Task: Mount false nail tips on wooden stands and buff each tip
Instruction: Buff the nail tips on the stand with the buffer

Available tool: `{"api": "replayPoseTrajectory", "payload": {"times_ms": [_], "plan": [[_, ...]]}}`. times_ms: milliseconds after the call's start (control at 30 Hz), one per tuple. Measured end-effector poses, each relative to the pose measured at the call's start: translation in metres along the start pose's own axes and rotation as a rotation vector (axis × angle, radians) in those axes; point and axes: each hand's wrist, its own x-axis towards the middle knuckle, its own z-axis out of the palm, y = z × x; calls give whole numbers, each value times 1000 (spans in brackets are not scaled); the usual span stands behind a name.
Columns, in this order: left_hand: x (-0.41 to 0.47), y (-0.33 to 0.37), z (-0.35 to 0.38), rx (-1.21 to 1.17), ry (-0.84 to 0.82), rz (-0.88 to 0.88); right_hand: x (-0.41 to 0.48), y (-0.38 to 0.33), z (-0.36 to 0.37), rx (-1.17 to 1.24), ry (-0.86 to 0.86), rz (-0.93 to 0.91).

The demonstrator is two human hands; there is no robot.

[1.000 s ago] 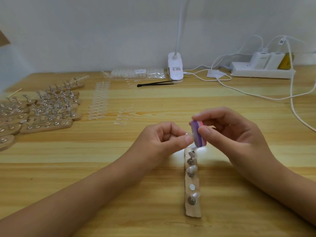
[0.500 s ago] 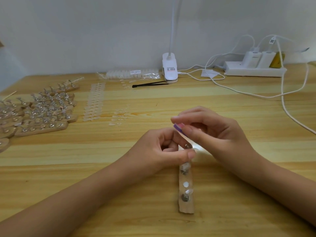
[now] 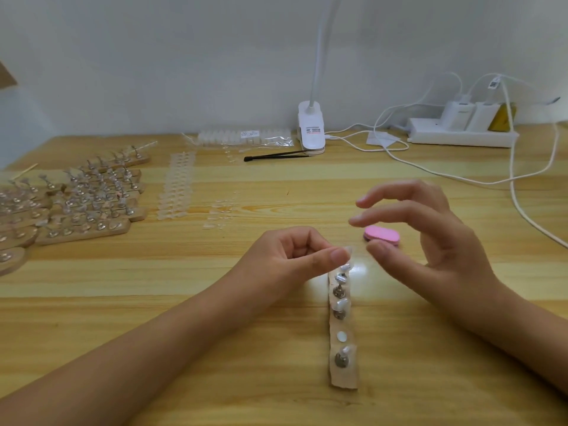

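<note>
A narrow wooden stand (image 3: 343, 373) lies lengthwise on the table in front of me, with several metal pegs carrying pale nail tips. My left hand (image 3: 295, 256) pinches a small clear nail tip (image 3: 348, 249) between thumb and forefinger just above the stand's far end. My right hand (image 3: 430, 238) hovers to the right with fingers spread and relaxed, holding nothing. The pink buffer block (image 3: 382, 235) lies flat on the table beneath those fingers.
Many filled wooden stands (image 3: 83, 204) crowd the far left. Strips of clear nail tips (image 3: 176, 186) and loose tips (image 3: 219, 215) lie mid-left. A bag of tips (image 3: 246, 138), black tweezers (image 3: 276, 155), a lamp clip (image 3: 311, 127), a power strip (image 3: 461, 135) and cables (image 3: 519, 192) line the back.
My right hand has let go of the pink buffer, which now lies on the table, and its fingers have spread. My left hand still pinches the nail tip.
</note>
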Motion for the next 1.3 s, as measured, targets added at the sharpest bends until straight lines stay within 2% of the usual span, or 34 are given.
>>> {"api": "replayPoseTrajectory", "payload": {"times_ms": [300, 433, 533, 633, 767, 1167, 1300], "plan": [[-3, 3, 3, 22, -50, 24, -3, -8, 8, 71, -36, 32], [0, 2, 4, 72, 71, 12, -3, -9, 9, 151, -56, 39], [3, 2, 2, -47, 154, -35, -6, -11, 10, 207, -143, 15], [7, 1, -1, -160, 183, -77, -7, -14, 13, 141, -265, -62], [8, -3, -4, -197, 161, -74, -6, -15, 13, 61, -370, -147], [8, -4, -4, -216, 144, -50, -6, -8, 11, 22, -434, -163], [7, -5, -3, -201, 142, -39, -5, -13, 5, 75, -512, -139]]}}
